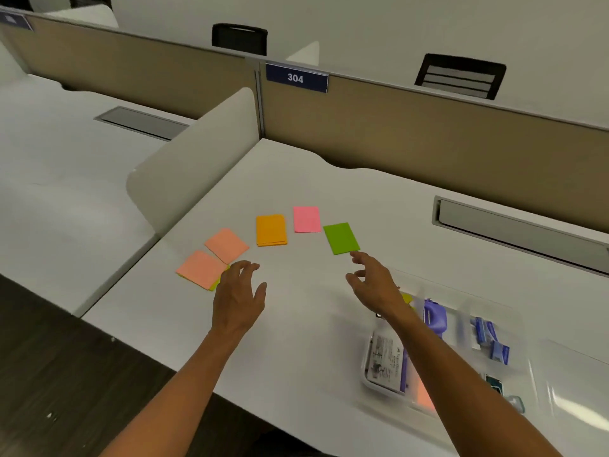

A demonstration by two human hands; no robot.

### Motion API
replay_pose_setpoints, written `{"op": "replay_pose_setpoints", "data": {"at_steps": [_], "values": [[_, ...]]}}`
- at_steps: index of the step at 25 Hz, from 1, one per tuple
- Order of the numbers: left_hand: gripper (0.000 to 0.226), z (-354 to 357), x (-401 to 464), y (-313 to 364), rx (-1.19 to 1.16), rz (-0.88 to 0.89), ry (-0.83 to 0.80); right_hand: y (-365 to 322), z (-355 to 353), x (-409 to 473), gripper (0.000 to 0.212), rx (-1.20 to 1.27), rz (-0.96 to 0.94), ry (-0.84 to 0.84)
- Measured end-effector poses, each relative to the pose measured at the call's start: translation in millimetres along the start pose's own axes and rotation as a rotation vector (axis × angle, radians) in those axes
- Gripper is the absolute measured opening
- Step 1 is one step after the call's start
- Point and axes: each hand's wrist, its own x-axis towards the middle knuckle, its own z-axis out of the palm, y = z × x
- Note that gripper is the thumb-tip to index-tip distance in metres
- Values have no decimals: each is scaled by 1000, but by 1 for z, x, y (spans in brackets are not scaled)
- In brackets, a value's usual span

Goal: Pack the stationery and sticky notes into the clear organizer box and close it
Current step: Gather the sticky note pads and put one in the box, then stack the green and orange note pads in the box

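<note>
Two bare forearms, no sleeves showing, left hand [239, 293], right hand [374, 283], no rings seen

Soft, even light falls from overhead, and the white surface [296, 179] looks bright but not blown out. Shadows under both hands are faint and diffuse. The clear organizer box [461, 351] at the near right is smeared with motion blur and pale glare streaks. Partition lines bow toward the frame edges, a wide-angle distortion.

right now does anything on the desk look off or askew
Only small things: the nearest salmon pad sits skewed on a yellow-green pad, hiding most of it, and the loose pads lie fanned at differing angles. Nothing looks spilled or damaged.
</note>
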Motion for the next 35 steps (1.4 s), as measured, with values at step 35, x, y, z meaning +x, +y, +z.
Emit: {"op": "replay_pose_setpoints", "data": {"at_steps": [35], "values": [[101, -10, 89, -107, 401, -450, -429, 24, 51, 183, 100, -582, 526, -62]]}}
